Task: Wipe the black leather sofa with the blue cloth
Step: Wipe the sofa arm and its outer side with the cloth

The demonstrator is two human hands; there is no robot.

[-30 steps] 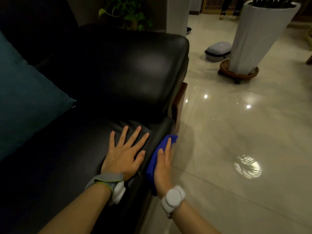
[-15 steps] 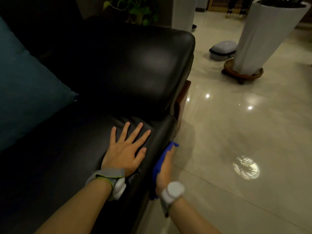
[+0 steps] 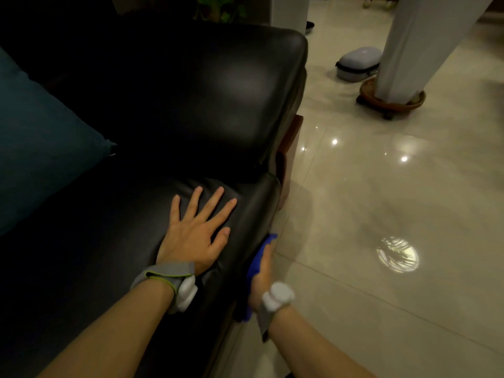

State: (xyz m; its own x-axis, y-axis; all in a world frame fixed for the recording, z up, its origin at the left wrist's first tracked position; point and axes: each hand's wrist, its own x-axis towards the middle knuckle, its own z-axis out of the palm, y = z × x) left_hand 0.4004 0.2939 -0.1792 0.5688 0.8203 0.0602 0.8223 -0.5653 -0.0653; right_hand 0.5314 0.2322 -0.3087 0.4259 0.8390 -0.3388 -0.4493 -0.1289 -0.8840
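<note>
Blue cloth [image 3: 259, 259] sits flat vs. the front face of the black leather sofa [image 3: 191, 91], just below the seat cushion's rounded edge, near the armrest end. Right hand [image 3: 262, 271] presses it there w/ fingers laid along the cloth; whether they're straight or partly curled round it, can't tell, since the hand shows edge-on. Left hand [image 3: 195, 236] lies wide, fingers spread, palm down on top of the seat, bracing, holding nothing.

Step in hand, prob.: wiping the front/side face of the seat. Next move likely calls for even pressure, sliding the cloth along that face w/o letting it bunch or slip off the edge; seat top & armrest probably left to do.

Count: 1 cloth, 1 sofa, 2 hands, 2 wrist bands, 1 teal cushion [image 3: 41, 148], 1 white planter [image 3: 417, 45] on a wheeled tray, 1 grey case [image 3: 358, 62] on the tiled floor [image 3: 381, 200].
</note>
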